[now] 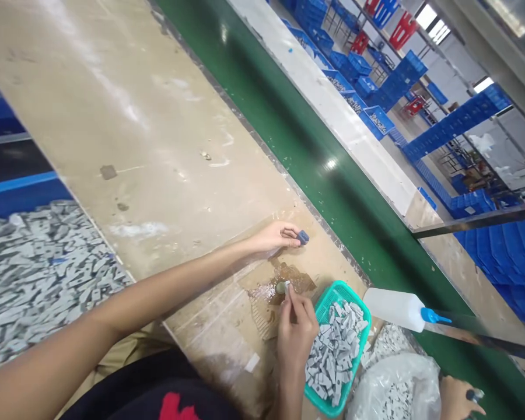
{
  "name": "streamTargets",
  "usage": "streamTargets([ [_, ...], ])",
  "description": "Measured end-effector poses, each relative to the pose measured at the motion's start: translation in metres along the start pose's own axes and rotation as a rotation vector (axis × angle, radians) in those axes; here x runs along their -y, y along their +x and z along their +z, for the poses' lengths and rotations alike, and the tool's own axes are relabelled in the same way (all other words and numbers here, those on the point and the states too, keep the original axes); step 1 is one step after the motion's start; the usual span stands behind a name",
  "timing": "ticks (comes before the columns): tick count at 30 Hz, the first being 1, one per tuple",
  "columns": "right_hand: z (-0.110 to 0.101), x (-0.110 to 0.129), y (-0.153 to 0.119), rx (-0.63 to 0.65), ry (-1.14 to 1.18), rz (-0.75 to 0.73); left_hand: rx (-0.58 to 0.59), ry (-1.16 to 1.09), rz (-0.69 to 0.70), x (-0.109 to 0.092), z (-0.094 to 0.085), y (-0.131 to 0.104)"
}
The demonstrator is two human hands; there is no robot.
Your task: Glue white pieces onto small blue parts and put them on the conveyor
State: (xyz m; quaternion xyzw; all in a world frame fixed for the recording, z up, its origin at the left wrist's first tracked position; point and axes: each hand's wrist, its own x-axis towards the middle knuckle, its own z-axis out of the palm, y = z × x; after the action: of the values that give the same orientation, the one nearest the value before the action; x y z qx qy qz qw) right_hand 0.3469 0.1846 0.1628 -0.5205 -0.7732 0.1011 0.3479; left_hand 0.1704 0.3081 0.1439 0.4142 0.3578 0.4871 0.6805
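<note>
My left hand (280,235) is closed at the fingertips on a small dark blue block (303,237), held just above the worktable. Closer to me, my right hand (296,321) pinches a small whitish piece (287,284). That piece is beside a small round greenish spot (280,288) on a wet brown patch (295,274) of the table; I cannot tell whether they touch. Right of my right hand stands a green plastic basket (342,287) filled with small grey plastic parts (335,350).
A white squeeze bottle (396,308) with a blue nozzle lies beyond the basket. Near it are a plastic bag (398,364) of parts and another person's hand (457,396). A green conveyor belt (289,111) runs alongside the table. At left, a blue crate (26,192) holds many grey parts.
</note>
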Motion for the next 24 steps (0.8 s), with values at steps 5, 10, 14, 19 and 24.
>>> streamTargets([
  [5,-0.067,-0.002,0.034,-0.02,-0.102,-0.161,0.046,-0.044,-0.071,0.005,0.001,-0.016],
  [10,-0.153,-0.026,0.062,-0.099,-0.144,-0.138,0.253,-0.036,-0.14,0.016,0.018,-0.024],
  [14,-0.139,-0.025,0.046,-0.09,-0.142,-0.077,0.321,-0.052,-0.172,0.022,0.026,-0.029],
  [19,-0.058,-0.006,0.005,-0.067,-0.086,0.009,0.367,-0.097,-0.163,0.021,0.032,-0.033],
  [24,-0.016,-0.001,-0.014,-0.294,0.086,0.168,0.371,-0.104,-0.177,0.021,0.034,-0.036],
])
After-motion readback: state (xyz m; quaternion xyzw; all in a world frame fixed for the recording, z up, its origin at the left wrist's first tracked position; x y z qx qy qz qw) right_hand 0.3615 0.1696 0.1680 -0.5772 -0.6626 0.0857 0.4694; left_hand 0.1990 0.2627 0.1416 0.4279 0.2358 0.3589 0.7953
